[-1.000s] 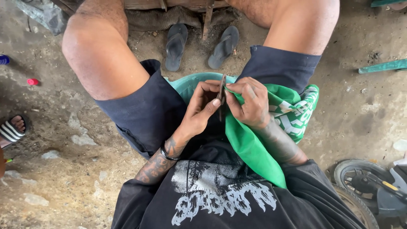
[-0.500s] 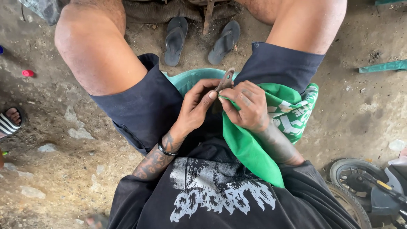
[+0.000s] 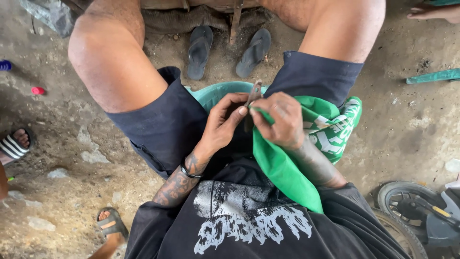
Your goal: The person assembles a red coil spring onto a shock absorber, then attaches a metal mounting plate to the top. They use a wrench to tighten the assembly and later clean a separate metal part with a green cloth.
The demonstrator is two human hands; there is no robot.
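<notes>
- Pinching the thin metal blade (image 3: 254, 93) over the teal basin (image 3: 215, 93), your left hand (image 3: 225, 122) and right hand (image 3: 280, 120) have fingers closed on it.
- Stiff, narrow, probably sharp: grip its flat sides.
- Green cloth (image 3: 287, 168) drapes soft, slippery.

cloth (image 3: 282, 168) green, white print | basin (image 3: 215, 93) teal | shorts (image 3: 167, 124) navy | sandals (image 3: 199, 50) grey

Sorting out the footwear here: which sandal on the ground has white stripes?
The striped sandal at the far left edge, worn on another person's foot. The pair of flip-flops ahead is plain dark grey and unworn.
</notes>
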